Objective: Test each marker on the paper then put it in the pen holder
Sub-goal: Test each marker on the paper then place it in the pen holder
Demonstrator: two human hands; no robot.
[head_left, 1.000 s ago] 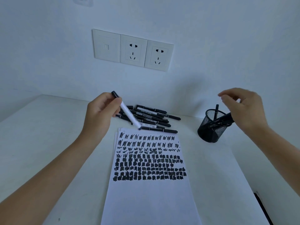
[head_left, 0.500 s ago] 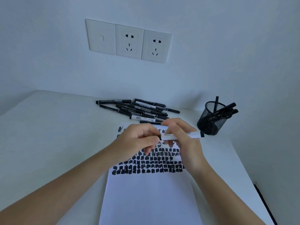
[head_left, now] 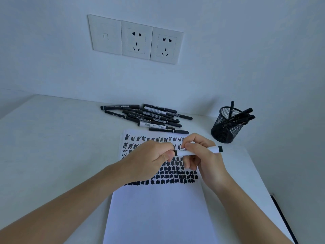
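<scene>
Holding one white-barrelled marker [head_left: 213,149] crosswise above the paper [head_left: 158,208], long axis running left to right and tipped up a little toward the right. Pinching its left end with the left hand [head_left: 149,161], fingers curled tight over what looks like the black cap [head_left: 175,152], only a sliver of it showing at the fingertips. Clasping the barrel with the right hand [head_left: 209,162], thumb and forefinger closed on it from above, other fingers curled loosely beneath, dark right end sticking out past the knuckles toward the mesh pen holder [head_left: 226,129]. Cap seated or already parting: impossible to tell.

Probably uncapping, so calling for a pull straight along that axis, left hand drawing leftward, right hand bracing the barrel. Then tip down onto the sheet, bare white area lying nearer the body, below the rows of black scribbles.

For the drop-off: pen holder standing on the counter [head_left: 52,147] to the right and farther back, near the right hand and well apart from the left, already carrying several markers. Pile of black markers [head_left: 151,118], presumably untested, lying past the paper's far edge, somewhat nearer the left hand.
</scene>
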